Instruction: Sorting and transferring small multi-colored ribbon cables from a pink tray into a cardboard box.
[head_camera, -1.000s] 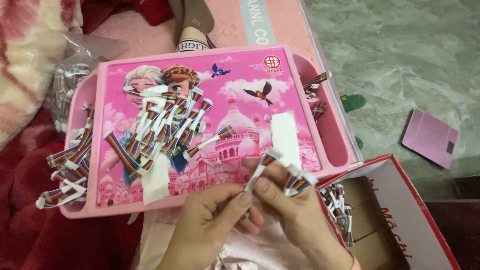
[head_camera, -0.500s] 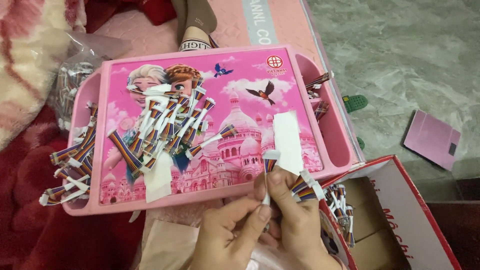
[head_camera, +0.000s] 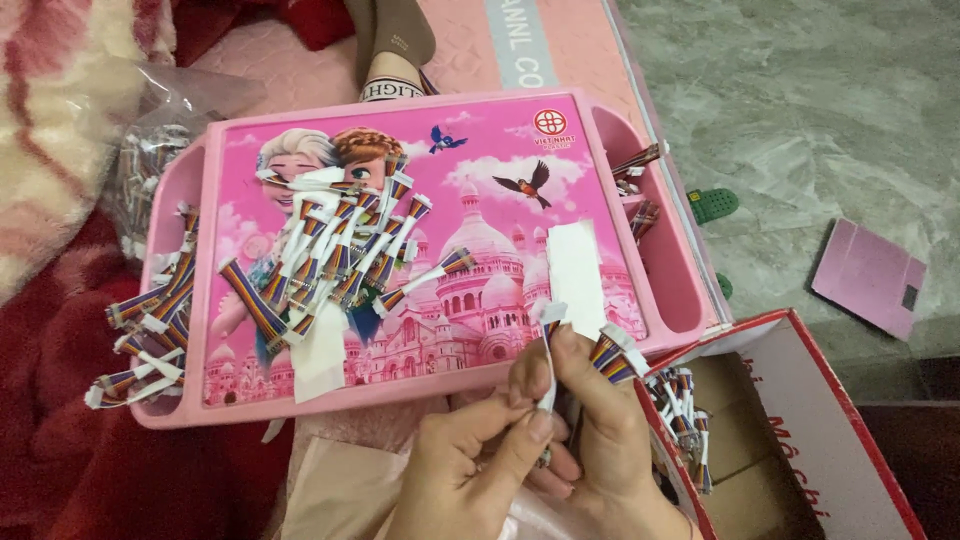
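Fingers (head_camera: 535, 425) of left hand (head_camera: 465, 470) pinch white strip end; right hand (head_camera: 600, 440) grips rainbow ribbon cable (head_camera: 608, 358), lower centre of frame. Since a second ago both hands dropped lower and closed together, white strip now pulled down between them — judged mid-wrap on cable end. Lower right: red cardboard box (head_camera: 800, 430) holding cables. Centre: pink tray (head_camera: 400, 395) with cable pile (head_camera: 340, 250), white tape piece (head_camera: 575, 265). Upper right: green floor (head_camera: 800, 100).
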